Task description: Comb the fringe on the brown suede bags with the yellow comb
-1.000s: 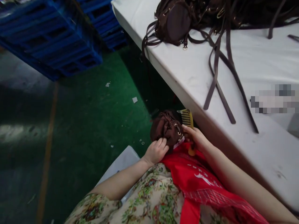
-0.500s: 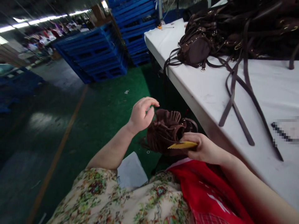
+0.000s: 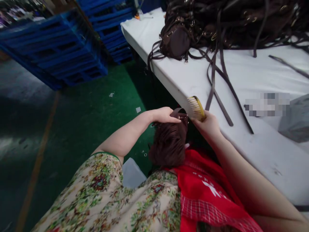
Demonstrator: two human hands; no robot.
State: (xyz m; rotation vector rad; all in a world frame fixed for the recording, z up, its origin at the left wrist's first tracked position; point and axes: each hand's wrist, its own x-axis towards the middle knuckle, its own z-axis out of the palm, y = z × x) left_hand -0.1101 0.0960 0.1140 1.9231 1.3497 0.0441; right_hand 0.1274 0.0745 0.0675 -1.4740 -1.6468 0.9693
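Observation:
A dark brown bag [image 3: 169, 145] with fringe or gathered strands hangs in front of my lap, beside the table's edge. My left hand [image 3: 166, 115] grips it near the top, by a strap and metal fitting, with fingertips partly hidden. In my right hand [image 3: 209, 124] is a yellow comb [image 3: 197, 108], its pale teeth pointing left. The comb is raised beside the table edge, to the right of the bag and apart from it.
The white table [image 3: 178, 75] runs along my right side. A heap of dark brown bags [image 3: 212, 25] lies on it, with long straps [image 3: 222, 109] trailing toward me. Blue pallets [image 3: 65, 48] are stacked on the green floor at the left and back. A pale box [image 3: 132, 174] stands by my legs.
My left hand has moved from above the bag to gripping its top. The bag has turned and hangs lower. My right hand has lifted the comb up and away from it.

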